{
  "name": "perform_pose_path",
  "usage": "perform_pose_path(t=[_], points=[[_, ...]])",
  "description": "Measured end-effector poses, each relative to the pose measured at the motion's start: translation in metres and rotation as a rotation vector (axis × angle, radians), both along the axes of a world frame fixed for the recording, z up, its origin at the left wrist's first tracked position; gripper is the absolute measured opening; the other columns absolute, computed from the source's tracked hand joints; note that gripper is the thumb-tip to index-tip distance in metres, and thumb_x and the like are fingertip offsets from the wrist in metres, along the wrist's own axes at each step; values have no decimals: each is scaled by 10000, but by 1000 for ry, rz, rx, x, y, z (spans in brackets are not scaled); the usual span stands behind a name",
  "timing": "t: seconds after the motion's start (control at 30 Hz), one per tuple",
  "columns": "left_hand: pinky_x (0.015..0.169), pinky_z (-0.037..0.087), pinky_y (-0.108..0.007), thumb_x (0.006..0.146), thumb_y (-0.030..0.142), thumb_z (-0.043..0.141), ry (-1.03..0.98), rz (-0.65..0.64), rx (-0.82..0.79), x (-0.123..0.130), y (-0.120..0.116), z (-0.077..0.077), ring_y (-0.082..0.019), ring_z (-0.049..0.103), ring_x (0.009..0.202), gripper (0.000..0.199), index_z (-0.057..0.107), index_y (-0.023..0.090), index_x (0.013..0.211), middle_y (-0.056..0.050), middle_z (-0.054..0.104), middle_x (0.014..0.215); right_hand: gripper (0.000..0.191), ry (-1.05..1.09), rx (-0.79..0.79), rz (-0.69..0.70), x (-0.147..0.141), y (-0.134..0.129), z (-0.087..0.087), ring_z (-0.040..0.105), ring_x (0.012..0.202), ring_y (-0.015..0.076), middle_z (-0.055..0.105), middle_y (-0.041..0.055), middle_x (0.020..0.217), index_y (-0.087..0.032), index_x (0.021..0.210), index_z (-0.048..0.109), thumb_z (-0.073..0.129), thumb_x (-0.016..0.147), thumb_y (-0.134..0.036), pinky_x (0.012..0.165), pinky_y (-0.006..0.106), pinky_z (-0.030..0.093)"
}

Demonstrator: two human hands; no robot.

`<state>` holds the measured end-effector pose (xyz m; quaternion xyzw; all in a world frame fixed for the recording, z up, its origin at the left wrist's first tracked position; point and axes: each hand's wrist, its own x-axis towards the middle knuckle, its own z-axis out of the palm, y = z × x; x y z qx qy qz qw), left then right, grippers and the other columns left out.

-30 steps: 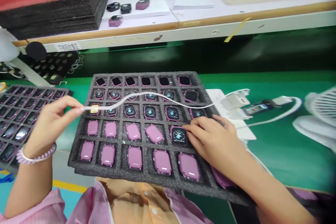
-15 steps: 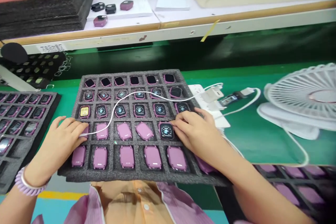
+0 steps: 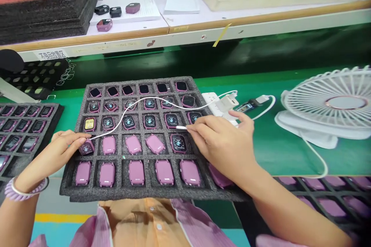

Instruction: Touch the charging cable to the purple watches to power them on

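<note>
A grey foam tray (image 3: pixel 127 194) holds rows of purple-cased watches, some with lit dials, some dark, others back side up. At its left edge, my left hand (image 3: pixel 62 147) pinches the end of a white cable (image 3: pixel 123 115) just above a face-up watch (image 3: pixel 87 147) in the fourth row. The cable arches over the tray toward a white power strip (image 3: pixel 210 99). My right hand (image 3: pixel 218 139) is over the right side, its fingertips closed on a small white stick-like piece (image 3: pixel 181 127), above and beside a lit watch (image 3: pixel 178 143).
More watch trays lie at the left (image 3: pixel 34 123) and lower right (image 3: pixel 327 200). A white fan (image 3: pixel 344 102) stands at the right. Behind are a shelf edge (image 3: pixel 121 44), stacked black foam (image 3: pixel 46 17), loose watches and a beige tray (image 3: pixel 214 4). A person is partly visible beyond.
The watch under my left hand now shows its lit face. My right hand has lifted slightly from the lit watch, and the white piece is now visible in its fingers. The view has shifted slightly.
</note>
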<state>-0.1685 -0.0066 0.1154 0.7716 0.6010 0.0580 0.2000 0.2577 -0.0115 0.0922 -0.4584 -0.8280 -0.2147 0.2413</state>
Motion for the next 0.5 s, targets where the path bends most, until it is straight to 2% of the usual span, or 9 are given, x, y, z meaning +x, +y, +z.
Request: perform_pose_path(t=[0.1, 0.2, 0.33, 0.43, 0.5], points=[[987, 463, -377, 957, 763, 256, 11, -68, -4, -1, 1, 2, -246, 650, 1056, 704, 754, 295, 1123, -26, 750, 1102, 268, 31, -126, 197, -11, 1, 4, 589, 790, 155, 673, 5, 865, -192, 875, 679, 476, 1034, -119, 1072, 414, 238], [930, 455, -348, 967, 745, 262, 11, -116, 0, -1, 4, 5, -229, 651, 963, 680, 756, 306, 1128, -22, 756, 1002, 342, -75, -244, 343, -26, 1, 0, 570, 773, 142, 657, -8, 822, -196, 877, 691, 416, 991, -26, 1137, 440, 180], [954, 426, -353, 985, 710, 258, 8, -132, -33, 1, 6, 8, -233, 648, 991, 653, 746, 306, 1144, -24, 751, 1061, 357, -162, -248, 395, -35, 3, -2, 550, 731, 155, 639, 8, 790, -171, 861, 683, 387, 946, 9, 1158, 482, 170], [1003, 403, -371, 1009, 648, 256, 16, -142, -73, 3, 5, 8, -234, 634, 1056, 610, 733, 296, 1153, -27, 738, 1139, 331, 10, -343, 415, -33, 9, 1, 596, 754, 145, 644, 1, 805, -185, 864, 666, 389, 1007, -76, 1118, 452, 213], [1027, 390, -384, 1020, 620, 253, 16, -141, -87, 5, 5, 7, -228, 624, 1054, 596, 731, 280, 1130, -32, 737, 1133, 321, 49, -398, 407, -32, 15, 1, 616, 755, 147, 639, -2, 803, -190, 869, 664, 395, 1031, -126, 1059, 437, 244]])
